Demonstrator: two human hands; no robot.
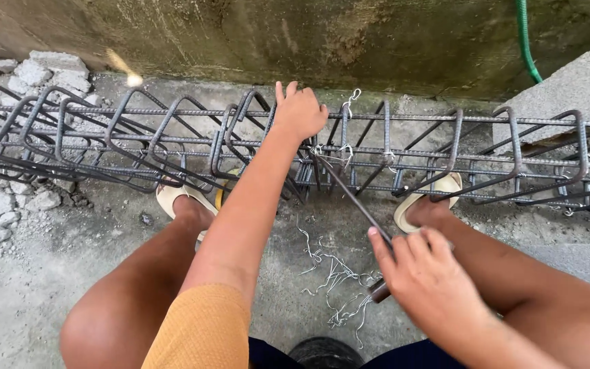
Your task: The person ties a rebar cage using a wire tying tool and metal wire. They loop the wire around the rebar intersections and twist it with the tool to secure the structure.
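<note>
While left hand (300, 111) grips cage (390, 147), hook (349, 191) touches it.

Look to the upper left of the frame: broken concrete rubble (39, 72) lies by a stained concrete wall (254, 37). At upper right, a green hose (527, 41) runs down beside a grey concrete block (575, 89).

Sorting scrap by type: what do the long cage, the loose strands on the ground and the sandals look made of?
Cage: likely steel rebar, dark, ribbed, matte, somewhat rusty. Strands: thin, shiny tie wire, probably steel, kinked. Sandals: cream foam or rubber, smooth and matte; which one is unclear.
</note>
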